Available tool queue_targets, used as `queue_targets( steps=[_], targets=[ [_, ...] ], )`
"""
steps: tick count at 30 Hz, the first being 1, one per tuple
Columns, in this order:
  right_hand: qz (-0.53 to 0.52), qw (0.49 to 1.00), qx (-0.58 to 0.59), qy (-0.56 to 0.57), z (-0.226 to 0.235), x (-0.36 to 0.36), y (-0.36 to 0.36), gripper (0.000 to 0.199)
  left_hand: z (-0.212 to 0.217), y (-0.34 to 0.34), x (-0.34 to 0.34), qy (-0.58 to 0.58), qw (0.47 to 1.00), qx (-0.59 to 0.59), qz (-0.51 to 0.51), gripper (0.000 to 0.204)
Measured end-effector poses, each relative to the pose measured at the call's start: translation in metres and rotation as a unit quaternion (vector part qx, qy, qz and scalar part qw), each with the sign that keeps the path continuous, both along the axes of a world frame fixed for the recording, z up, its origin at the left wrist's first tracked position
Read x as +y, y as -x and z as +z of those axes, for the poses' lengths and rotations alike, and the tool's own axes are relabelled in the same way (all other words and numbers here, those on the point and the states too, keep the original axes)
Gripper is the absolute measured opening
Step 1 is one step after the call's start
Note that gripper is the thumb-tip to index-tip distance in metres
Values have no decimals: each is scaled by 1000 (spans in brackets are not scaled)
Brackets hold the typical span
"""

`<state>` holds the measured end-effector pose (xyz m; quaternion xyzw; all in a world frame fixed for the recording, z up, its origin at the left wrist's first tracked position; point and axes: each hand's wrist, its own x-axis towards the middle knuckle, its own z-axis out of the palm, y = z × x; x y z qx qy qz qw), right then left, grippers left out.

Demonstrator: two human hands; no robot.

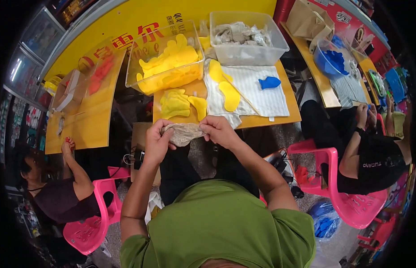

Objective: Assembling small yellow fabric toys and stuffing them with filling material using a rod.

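Over my lap, at the table's front edge, a crumpled beige piece of thin, wrinkled material is stretched sideways between my hands. My left hand grips its left end, and my right hand pinches its right end between thumb and fingers. Just beyond them on the table lie a pile of yellow fabric pieces and a curved yellow piece. Two yellow banana-shaped pieces and a thin wooden stick rest on a striped white cloth. A blue fish-shaped piece lies there too.
Behind stand a clear bin of yellow pieces and another bin of crumpled greyish pieces. People sit on pink chairs at my left and right. A blue-filled bowl stands on the right table; a bag lies on the floor.
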<state>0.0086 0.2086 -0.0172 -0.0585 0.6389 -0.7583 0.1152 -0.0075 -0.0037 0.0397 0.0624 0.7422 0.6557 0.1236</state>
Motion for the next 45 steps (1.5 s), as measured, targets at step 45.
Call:
queue_targets(
  steps=[45],
  targets=[
    [89, 991, -83, -62, 22, -6, -10, 20, -22, -9, 22, -127, 988, -92, -4, 14]
  ],
)
